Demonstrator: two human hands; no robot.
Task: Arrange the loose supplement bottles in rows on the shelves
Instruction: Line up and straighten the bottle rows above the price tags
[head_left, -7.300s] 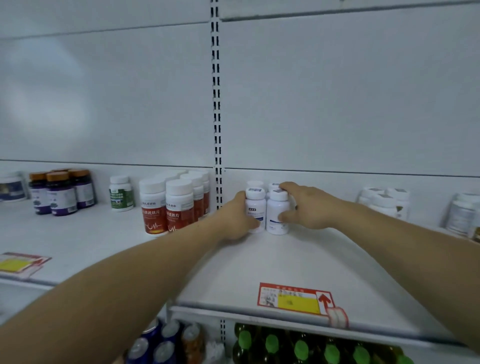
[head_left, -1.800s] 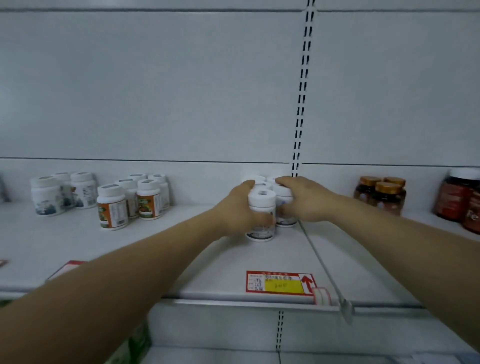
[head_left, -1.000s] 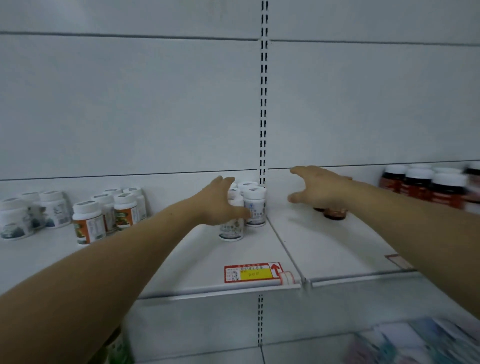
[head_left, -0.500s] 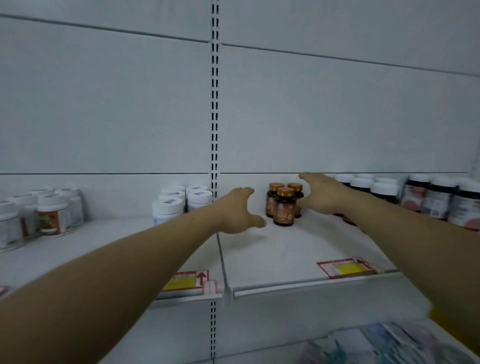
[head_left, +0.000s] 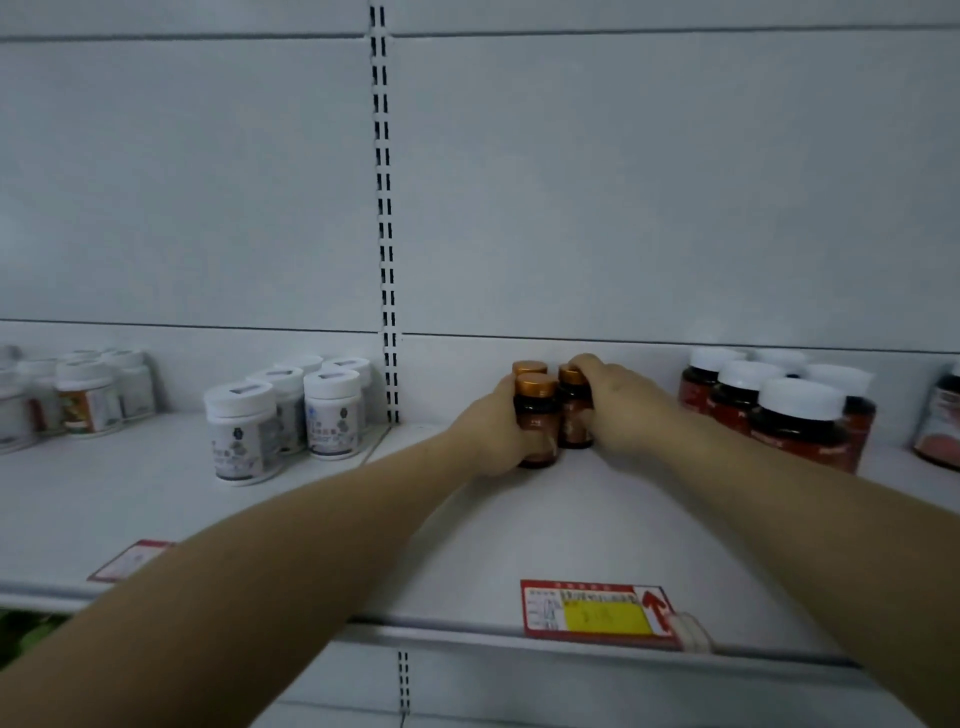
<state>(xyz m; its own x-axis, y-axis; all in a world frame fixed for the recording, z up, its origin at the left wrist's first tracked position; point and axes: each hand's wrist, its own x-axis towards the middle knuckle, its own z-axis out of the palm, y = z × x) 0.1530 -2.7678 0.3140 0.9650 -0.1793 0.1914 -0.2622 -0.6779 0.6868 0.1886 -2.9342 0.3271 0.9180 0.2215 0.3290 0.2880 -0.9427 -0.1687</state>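
Observation:
Three small amber bottles with gold caps (head_left: 536, 410) stand close together on the white shelf (head_left: 519, 530), near its back wall. My left hand (head_left: 493, 436) grips the front amber bottle from the left. My right hand (head_left: 618, 405) curls round the right amber bottle (head_left: 573, 410), fingers over its cap. The third bottle (head_left: 529, 367) shows only its gold cap behind the front one.
A group of white bottles (head_left: 291, 410) stands left of the slotted upright (head_left: 387, 260); more white bottles (head_left: 88, 395) are at far left. Dark jars with white lids (head_left: 779, 410) stand right of my hands. A red and yellow price tag (head_left: 597, 613) sits on the front edge.
My view and both hands shifted right from the white bottles to the amber ones. Half a second ago both hands were open beside them; now each hand holds an amber bottle.

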